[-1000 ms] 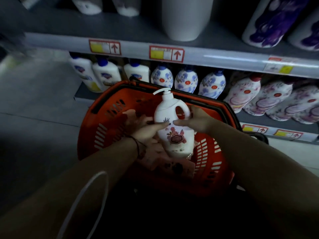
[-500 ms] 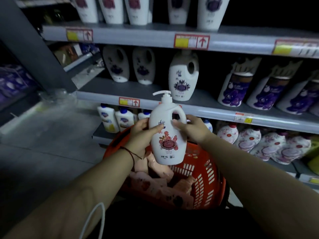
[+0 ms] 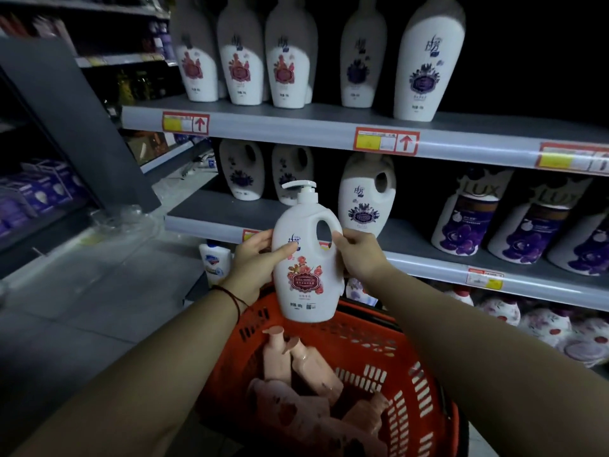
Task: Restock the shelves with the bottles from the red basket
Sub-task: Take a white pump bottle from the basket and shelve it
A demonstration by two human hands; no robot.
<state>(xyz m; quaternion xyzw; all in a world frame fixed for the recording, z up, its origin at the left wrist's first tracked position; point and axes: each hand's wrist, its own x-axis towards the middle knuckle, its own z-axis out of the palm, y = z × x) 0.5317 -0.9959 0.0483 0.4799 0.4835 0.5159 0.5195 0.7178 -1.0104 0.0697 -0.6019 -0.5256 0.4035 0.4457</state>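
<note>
You hold a white pump bottle (image 3: 304, 258) upright between both hands, at the centre of your view. It has a red floral label and a cut-out handle. Your left hand (image 3: 255, 262) wraps its left side, thumb across the front; your right hand (image 3: 357, 253) closes on the handle side. Both hands grip the bottle firmly.

In the last second the bottle has come up out of the red basket (image 3: 428, 400), where it sat low among the stock, and now hangs clear above the rim. Your gaze has lifted too: a second ago you looked down into the basket, and now the upper shelves fill the view.

The basket sits at 6 o'clock, with several pink bottles (image 3: 296, 367) lying inside. At 11 o'clock, on the top shelf (image 3: 296, 127), stand three tall bottles (image 3: 239, 61) carrying a similar red floral label. At 1 o'clock on the middle shelf (image 3: 211, 222) stands a handled purple-label bottle (image 3: 364, 196); Lux bottles (image 3: 468, 219) stand at 3 o'clock.

The lift step looks finished, and placing comes next. The middle shelf has bare space just behind the bottle.
</note>
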